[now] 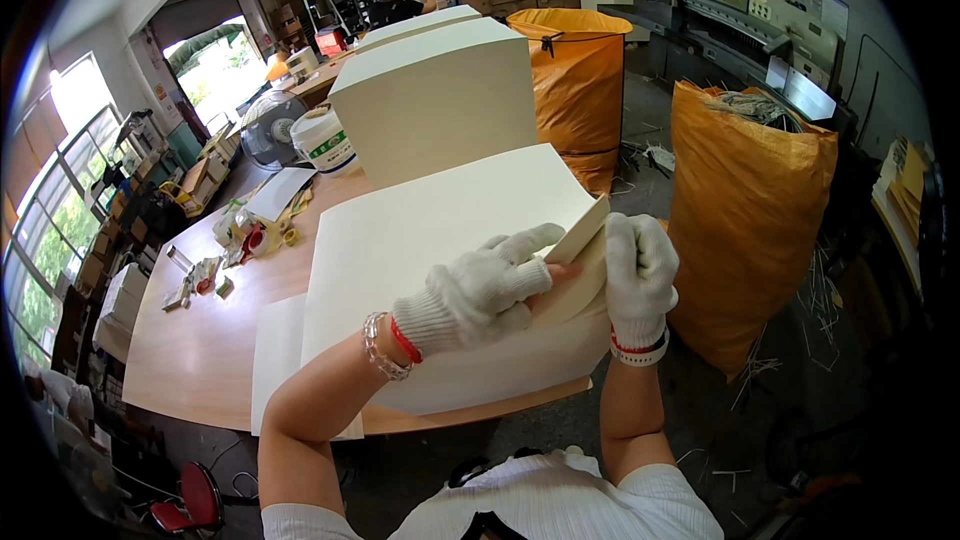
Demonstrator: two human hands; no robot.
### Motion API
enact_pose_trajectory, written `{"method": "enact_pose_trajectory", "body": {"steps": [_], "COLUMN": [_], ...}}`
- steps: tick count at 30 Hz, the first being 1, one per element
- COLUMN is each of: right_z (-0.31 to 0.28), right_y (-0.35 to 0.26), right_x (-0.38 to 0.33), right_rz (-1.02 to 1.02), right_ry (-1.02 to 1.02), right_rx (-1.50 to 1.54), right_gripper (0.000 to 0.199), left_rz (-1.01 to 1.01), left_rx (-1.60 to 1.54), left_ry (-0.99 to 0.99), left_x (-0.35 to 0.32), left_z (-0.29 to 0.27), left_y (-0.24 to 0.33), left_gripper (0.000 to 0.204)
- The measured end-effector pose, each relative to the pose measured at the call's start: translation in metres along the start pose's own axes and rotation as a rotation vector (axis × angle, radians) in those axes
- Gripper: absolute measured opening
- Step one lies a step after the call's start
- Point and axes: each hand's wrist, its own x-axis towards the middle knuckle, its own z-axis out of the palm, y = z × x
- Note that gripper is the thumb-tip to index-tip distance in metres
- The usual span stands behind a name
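Note:
A thick stack of large cream paper sheets point(430, 220) lies at the table's near edge, its right corner bent upward. My left hand point(480, 290), in a white knitted glove with bare fingertips showing, rests on top of it. Its fingers are spread, reaching to the lifted sheet corner point(580, 230). At the stack's right edge, my right hand point(640, 270), also gloved, is curled closed against the raised sheets; its fingertips are hidden. Behind stands a much taller block of paper point(440, 105).
On the wooden table point(200, 360), a white tub point(322, 140), a fan point(272, 130) and tape rolls point(258, 240) sit leftward. Two orange sacks point(750, 220) point(570, 90) stand right, one holding paper strips. A machine point(750, 20) and a person point(390, 5) are farther back.

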Motion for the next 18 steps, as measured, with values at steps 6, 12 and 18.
{"method": "enact_pose_trajectory", "body": {"steps": [6,12,18], "right_z": [-0.002,-0.002,0.000], "right_y": [0.005,0.004,0.001], "right_x": [-0.002,-0.003,-0.002], "right_rz": [0.014,0.026,0.028], "right_ry": [0.016,-0.004,0.009], "right_rx": [-0.042,-0.019,0.004], "right_gripper": [0.023,0.021,0.018], "left_rz": [-0.090,-0.065,-0.014], "left_rx": [-0.151,-0.122,0.001], "left_ry": [0.027,0.067,-0.042], "left_x": [-0.006,-0.006,0.000], "left_z": [0.003,0.003,-0.007], "left_y": [-0.005,-0.003,0.003], "left_gripper": [0.032,0.031,0.031]}}
